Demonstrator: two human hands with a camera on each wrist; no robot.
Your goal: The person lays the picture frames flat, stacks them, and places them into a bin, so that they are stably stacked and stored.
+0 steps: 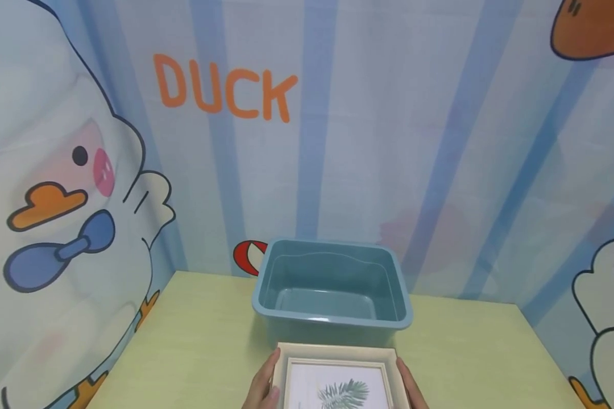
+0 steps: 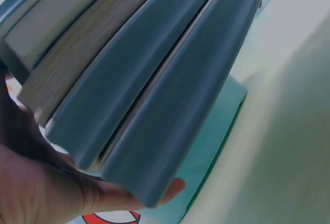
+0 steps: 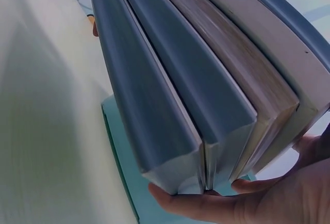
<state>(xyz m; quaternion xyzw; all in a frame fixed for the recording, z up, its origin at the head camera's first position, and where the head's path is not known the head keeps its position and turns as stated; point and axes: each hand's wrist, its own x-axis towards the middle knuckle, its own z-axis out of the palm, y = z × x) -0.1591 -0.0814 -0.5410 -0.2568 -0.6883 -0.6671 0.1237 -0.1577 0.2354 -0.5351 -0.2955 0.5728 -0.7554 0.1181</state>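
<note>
A stack of several picture frames [image 1: 337,353] is held up in front of the bin, the topmost cream-coloured with a green leaf print [image 1: 344,393]. My left hand [image 1: 263,383] grips the stack's left side, and my right hand [image 1: 412,387] grips the right side. In the left wrist view, blue-grey, brown and pale frame edges [image 2: 154,84] lie one over another, with a finger of the left hand [image 2: 46,188] reaching beneath. The right wrist view shows the same stacked edges [image 3: 149,95] with fingers of the right hand [image 3: 258,201] under them. The stack's near end is cut off in the head view.
A blue-green plastic bin [image 1: 332,321] stands on the pale yellow-green table [image 1: 199,335], just beyond the stack; its visible interior holds nothing. Behind the table hangs a striped cloth backdrop [image 1: 368,142] with duck drawings and the word DUCK.
</note>
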